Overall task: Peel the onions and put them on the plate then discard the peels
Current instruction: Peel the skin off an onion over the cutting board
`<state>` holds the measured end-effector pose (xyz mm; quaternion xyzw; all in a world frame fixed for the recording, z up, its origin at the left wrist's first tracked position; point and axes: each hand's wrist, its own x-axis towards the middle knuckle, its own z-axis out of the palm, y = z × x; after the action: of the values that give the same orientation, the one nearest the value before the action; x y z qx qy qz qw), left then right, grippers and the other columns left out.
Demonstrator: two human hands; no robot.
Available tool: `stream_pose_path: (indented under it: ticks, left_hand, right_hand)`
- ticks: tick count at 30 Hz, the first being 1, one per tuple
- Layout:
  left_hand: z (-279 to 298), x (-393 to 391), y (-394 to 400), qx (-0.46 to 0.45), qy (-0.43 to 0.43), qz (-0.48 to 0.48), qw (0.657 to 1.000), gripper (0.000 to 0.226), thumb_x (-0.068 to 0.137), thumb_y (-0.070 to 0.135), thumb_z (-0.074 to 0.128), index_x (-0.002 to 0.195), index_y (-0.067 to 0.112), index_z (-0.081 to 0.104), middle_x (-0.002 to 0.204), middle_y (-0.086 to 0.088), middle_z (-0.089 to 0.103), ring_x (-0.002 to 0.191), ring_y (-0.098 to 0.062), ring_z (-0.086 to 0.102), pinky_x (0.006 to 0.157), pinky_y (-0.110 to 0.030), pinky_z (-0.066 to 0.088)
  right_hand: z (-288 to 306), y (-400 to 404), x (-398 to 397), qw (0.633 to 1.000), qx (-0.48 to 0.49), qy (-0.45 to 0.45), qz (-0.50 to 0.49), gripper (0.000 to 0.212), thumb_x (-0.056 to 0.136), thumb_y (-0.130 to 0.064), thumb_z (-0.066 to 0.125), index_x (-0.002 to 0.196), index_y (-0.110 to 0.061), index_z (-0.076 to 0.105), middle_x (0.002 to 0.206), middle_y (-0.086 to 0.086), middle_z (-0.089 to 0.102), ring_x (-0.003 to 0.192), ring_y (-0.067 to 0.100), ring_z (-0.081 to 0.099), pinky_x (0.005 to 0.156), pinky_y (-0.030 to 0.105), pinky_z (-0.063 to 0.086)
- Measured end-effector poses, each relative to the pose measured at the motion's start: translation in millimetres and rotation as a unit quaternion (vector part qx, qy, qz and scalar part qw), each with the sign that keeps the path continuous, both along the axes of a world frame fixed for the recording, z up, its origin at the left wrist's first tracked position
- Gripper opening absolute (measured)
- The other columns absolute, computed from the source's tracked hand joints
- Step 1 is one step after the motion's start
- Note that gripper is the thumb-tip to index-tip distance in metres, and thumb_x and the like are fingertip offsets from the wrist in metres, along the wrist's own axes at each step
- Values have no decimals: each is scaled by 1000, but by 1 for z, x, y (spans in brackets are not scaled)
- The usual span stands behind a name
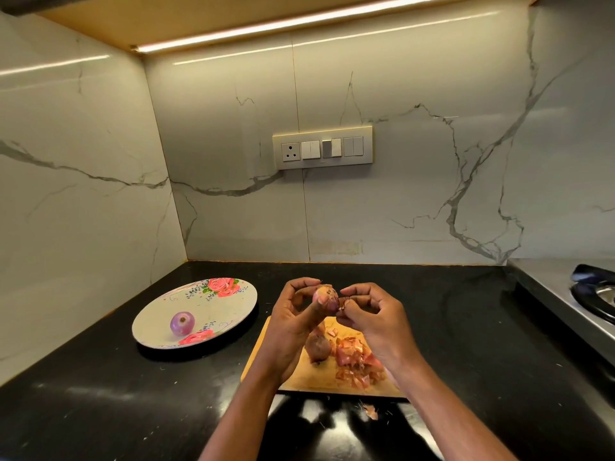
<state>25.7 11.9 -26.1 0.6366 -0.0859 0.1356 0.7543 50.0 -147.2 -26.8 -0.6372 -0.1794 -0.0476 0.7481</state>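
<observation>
Held up between both hands above the wooden cutting board [299,377], a partly peeled onion [325,297] sits in the curled fingertips of the left hand [293,322], thumb toward the camera and fingers arched over its far side. Just to its right, the right hand [372,319] has its thumb and fingers drawn together, pinching a scrap of papery skin [342,304] at the onion's right edge. Both forearms rise from the bottom of the view and converge, with the wrists over the board. Directly below the grip, an unpeeled onion [317,348] lies on the board, touching a heap of pinkish onion peels [357,364] that covers the board's right part. One loose peel [370,410] lies on the black countertop [116,394] just in front of the board's near edge. To the left, well apart from the hands, a floral plate [219,307] rests on the counter with one peeled purple onion [182,323] near its front rim; the rest of the plate's surface is bare. Open black counter lies between plate and board and along the near left. Marble-patterned walls close the back and left, with a switch panel [322,148] on the back wall; a stove [592,294] bounds the right side.
</observation>
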Motion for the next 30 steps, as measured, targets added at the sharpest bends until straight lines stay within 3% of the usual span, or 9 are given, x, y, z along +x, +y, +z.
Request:
stream_pose_path:
  ticks: [4, 6, 10, 15, 21, 27, 30]
  left_hand:
    - [2, -1, 0, 21, -15, 7, 1000, 47, 77, 23, 79, 120, 17, 61, 118, -1, 71, 113, -22, 67, 95, -39, 55]
    - [2, -1, 0, 23, -16, 8, 1000, 44, 77, 19, 76, 119, 19, 62, 118, 1, 71, 112, -19, 67, 95, -38, 54]
    - [1, 0, 3, 35, -5, 7, 999, 50, 74, 24, 79, 122, 23, 63, 118, 2, 71, 116, -17, 65, 100, -40, 52]
    - [3, -1, 3, 37, 8, -20, 999, 50, 79, 21, 74, 127, 22, 62, 119, 0, 72, 115, -18, 66, 95, -35, 52]
    - [4, -4, 1, 26, 17, -32, 999, 49, 78, 22, 74, 126, 20, 61, 116, -1, 72, 114, -21, 67, 89, -31, 53]
    - [5, -4, 0, 9, 17, -20, 1000, 71, 63, 47, 90, 121, 16, 61, 116, -9, 71, 112, -26, 68, 90, -31, 55]
    - [4, -4, 1, -7, 14, -38, 999, 45, 82, 28, 78, 121, 14, 61, 114, -9, 72, 112, -29, 67, 92, -33, 56]
  right_hand:
    - [2, -2, 0, 998, 46, 28, 14, 14, 94, -4, 65, 103, -11, 74, 95, 13, 76, 92, 25, 75, 81, 34, 61]
    - [4, -3, 0, 997, 64, 35, 38, 13, 95, -9, 66, 106, -9, 73, 99, 13, 76, 96, 24, 75, 85, 35, 61]
    - [5, -3, -2, 998, 54, 15, 42, 24, 84, -13, 77, 107, -7, 72, 98, 10, 77, 97, 23, 74, 83, 31, 60]
    - [7, -9, 2, 988, 127, 61, 63, 30, 77, -7, 79, 105, -2, 72, 100, 18, 76, 98, 29, 74, 83, 32, 61]
    - [7, -8, 1, 992, 115, 44, 34, 21, 85, -5, 74, 106, -5, 71, 91, 12, 77, 92, 23, 75, 76, 25, 60]
    - [6, -5, 1, 995, 96, 29, 12, 17, 88, -6, 73, 105, -7, 70, 88, 9, 76, 90, 20, 75, 74, 23, 60]
    - [5, -5, 3, 992, 119, 45, 0, 16, 88, -3, 72, 104, -6, 70, 90, 11, 76, 89, 21, 75, 75, 24, 60]
